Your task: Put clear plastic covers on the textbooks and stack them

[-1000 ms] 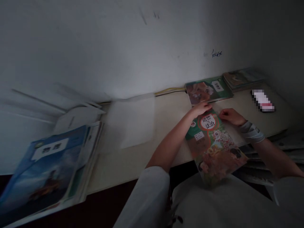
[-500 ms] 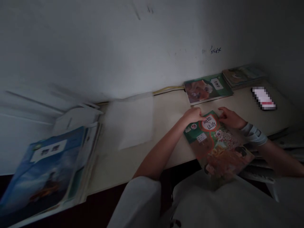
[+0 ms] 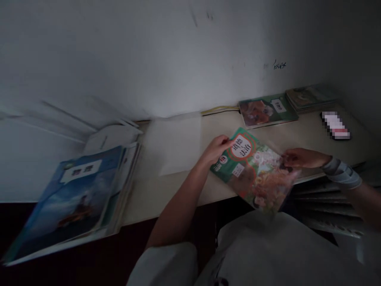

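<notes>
A textbook (image 3: pixel 253 174) with a green and orange illustrated cover is tilted in front of me, over the desk's front edge. My left hand (image 3: pixel 218 149) is closed on its upper left edge, by the round white title patch. On the opposite side, my right hand (image 3: pixel 302 158) pinches the right edge, with a grey band around the wrist. The fingertips under the book are hidden. Behind the book lies another green-covered textbook (image 3: pixel 268 111) flat on the desk, against the wall.
A stack topped by a blue textbook (image 3: pixel 80 202) stands at the left of the desk (image 3: pixel 178 190). A pale sheet (image 3: pixel 178 143) lies left of centre. At the right are a phone (image 3: pixel 336 125) and a pile of books (image 3: pixel 311 97). A cable runs along the wall.
The textbook has moved left and turned. My left hand went left with it, while my right hand slid from the top edge down to the right edge. The view shifted slightly.
</notes>
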A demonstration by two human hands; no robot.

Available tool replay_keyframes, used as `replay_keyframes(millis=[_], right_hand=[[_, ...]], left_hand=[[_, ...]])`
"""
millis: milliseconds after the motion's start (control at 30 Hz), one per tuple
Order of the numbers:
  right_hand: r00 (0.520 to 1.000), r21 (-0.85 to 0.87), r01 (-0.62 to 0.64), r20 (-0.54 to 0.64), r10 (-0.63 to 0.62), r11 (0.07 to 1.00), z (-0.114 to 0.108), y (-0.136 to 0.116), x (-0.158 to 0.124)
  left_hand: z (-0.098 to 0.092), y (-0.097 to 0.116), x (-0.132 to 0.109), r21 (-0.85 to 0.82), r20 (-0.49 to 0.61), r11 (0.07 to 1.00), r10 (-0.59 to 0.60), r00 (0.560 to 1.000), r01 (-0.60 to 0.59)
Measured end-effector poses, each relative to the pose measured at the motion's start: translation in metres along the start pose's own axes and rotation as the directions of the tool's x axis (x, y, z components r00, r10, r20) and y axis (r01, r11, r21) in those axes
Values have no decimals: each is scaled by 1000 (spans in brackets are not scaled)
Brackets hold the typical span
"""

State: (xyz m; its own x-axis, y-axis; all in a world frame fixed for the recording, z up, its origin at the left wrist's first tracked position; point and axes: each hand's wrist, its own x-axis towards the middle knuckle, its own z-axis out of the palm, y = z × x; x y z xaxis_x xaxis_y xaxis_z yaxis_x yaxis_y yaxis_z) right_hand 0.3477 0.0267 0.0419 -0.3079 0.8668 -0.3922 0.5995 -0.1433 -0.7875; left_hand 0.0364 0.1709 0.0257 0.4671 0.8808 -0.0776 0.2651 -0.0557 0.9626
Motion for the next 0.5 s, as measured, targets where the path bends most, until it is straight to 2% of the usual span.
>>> replay_keyframes(millis=[33,100,167,200,267,333,367,400,433,500], right_hand=[[999,0,0,-44,0,1000,-6,-1,1],[975,13,33,-220,-29,999,-20,-4,14],[918,-41,57,-391,-68,998,-34,-9,34],[887,-123,37,-453,-89,992,-39,-13,45],[840,-332,-63,-527,-130,941,-40,-22,64],[788,-503,-158,-582,-198,850,-26,-33,74],[762,-570,-165,-591,-263,805,-14,-39,76],[738,-634,-143,-580,-345,760,1,-45,77],[717,-704,-104,-543,-437,703,18,-50,77],[723,-823,-2,-393,-569,567,51,-55,77]], left_hand=[[-9,-3,-7,-79,-94,997,-25,995,17],[-22,-11,-21,-237,-249,971,-85,965,24],[-28,-20,-35,-347,-344,938,-132,930,5],[-29,-25,-42,-364,-380,932,-145,914,-3],[-28,-34,-55,-280,-487,959,-107,867,-39],[-24,-39,-63,-17,-605,996,64,793,-93],[-19,-39,-65,159,-616,981,188,765,-112],[-13,-37,-66,334,-572,935,305,762,-124],[-5,-34,-66,487,-475,863,390,789,-133],[16,-26,-61,701,-206,694,417,885,-164]])
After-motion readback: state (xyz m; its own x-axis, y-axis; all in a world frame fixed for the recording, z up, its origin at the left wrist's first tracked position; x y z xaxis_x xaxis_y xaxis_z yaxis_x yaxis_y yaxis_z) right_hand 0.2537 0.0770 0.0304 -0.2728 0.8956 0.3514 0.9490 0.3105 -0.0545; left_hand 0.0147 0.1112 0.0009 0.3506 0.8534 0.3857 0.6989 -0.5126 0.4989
